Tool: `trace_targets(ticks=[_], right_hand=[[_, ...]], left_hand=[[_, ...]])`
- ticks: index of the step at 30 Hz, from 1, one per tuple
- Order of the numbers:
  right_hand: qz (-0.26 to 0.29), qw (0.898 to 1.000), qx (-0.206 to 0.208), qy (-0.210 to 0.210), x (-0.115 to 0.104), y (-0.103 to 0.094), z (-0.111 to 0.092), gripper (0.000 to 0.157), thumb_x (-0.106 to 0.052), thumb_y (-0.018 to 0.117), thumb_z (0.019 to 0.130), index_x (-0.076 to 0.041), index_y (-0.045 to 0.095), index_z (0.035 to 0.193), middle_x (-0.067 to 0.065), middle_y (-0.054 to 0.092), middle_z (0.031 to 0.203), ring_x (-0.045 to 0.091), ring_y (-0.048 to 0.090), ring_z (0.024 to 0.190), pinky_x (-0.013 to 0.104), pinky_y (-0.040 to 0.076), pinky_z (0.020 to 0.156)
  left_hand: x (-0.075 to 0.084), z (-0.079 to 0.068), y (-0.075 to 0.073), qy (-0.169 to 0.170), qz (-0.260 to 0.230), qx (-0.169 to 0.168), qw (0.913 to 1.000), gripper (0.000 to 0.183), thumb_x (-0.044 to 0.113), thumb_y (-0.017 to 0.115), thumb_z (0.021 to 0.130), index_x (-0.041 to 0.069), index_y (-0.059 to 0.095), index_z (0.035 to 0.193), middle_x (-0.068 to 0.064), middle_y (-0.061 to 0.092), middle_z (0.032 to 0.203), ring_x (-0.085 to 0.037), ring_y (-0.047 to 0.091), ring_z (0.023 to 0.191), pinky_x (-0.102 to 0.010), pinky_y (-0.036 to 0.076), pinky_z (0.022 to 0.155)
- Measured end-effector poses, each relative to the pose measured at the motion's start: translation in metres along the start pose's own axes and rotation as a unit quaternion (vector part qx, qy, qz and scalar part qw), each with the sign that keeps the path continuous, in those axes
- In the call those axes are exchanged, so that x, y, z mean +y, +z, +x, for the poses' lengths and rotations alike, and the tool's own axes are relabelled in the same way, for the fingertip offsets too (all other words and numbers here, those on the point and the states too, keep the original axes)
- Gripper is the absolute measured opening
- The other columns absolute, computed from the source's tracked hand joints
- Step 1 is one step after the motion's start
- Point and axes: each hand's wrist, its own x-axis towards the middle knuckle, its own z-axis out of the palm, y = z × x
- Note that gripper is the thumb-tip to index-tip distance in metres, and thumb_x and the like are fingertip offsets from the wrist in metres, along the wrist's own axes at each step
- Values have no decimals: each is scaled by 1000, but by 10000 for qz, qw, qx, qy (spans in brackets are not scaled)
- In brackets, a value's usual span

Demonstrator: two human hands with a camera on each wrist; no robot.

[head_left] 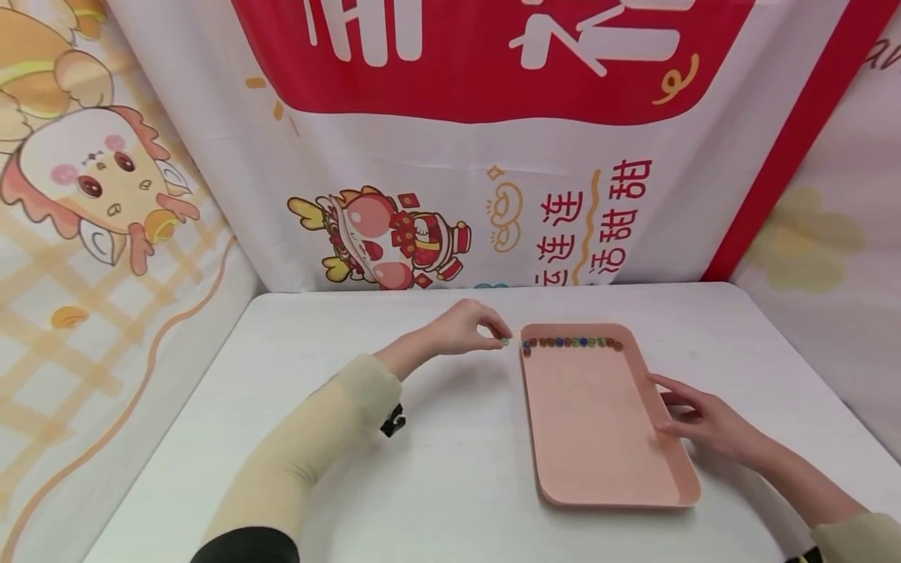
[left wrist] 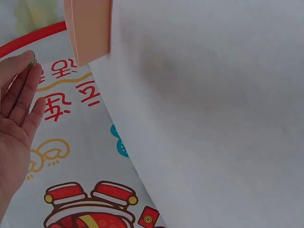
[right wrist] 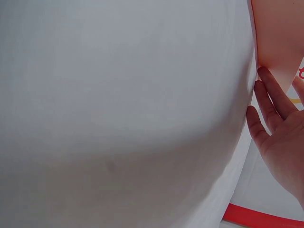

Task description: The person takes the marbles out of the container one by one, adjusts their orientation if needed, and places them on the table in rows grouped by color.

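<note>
Between thumb and fingertips, my left hand (head_left: 470,328) pinches a small greenish glass marble (head_left: 504,342), just left of the tray's far left corner. The marble shows as a green glint (left wrist: 33,61) at the fingertips in the left wrist view. A pink rectangular tray (head_left: 591,438) lies on the table. Along its far wall runs a row of marbles (head_left: 572,342) in brown, blue and green, with another brown marble (head_left: 526,353) below the row's left end. My right hand (head_left: 711,422) holds the tray's right side, thumb over the rim and fingers against the outer wall (right wrist: 275,38).
The white table (head_left: 436,485) extends around the tray. Behind it hangs a red and white printed cloth (head_left: 457,141), and patterned cloths (head_left: 91,328) line both sides. A black strap piece (head_left: 393,421) hangs near the left sleeve (head_left: 317,438).
</note>
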Motion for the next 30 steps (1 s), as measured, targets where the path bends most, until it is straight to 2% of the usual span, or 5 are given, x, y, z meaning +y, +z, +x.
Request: trace_targets(ticks=[7,13,16,21,30], right_hand=[[-53,9999,37,-100,0,0,0,78,-24,77,84,-2,37,147,25,58,125,27,62,102,23,51,78],[-54,10000,39,-56,2,0,0,77,-24,76,85,-3,36,147,24,57,126,19,61,101,22,51,78],[-45,10000,54,-4,3,0,0,78,-24,76,84,-3,37,147,24,57,126,20,61,102,22,51,77],[-39,10000,53,-19,1,0,-1,77,-24,76,85,-3,36,147,25,57,125,28,60,103,23,52,77],[-79,9999,73,-64,1,0,-1,76,-22,76,85,-3,37,147,24,58,125,11,60,101,23,52,78]], left_hand=[[-13,-19,-9,-41,-31,124,9999,16,14,72,89,13,75,105,9,70,95,-6,61,93,-36,48,92],[-24,-34,-19,-66,-1,304,9995,17,14,72,89,13,75,105,8,70,97,-8,62,94,-33,48,91],[-27,-42,-23,-209,-48,411,9989,17,14,72,89,13,75,106,7,70,98,-8,62,95,-32,48,90],[-35,-53,-26,-548,-327,605,9961,18,13,73,88,14,75,106,6,70,99,-12,62,99,-41,48,94],[-58,-78,-34,-891,-264,855,9920,22,14,74,88,8,74,108,3,71,101,-17,62,104,-44,46,97]])
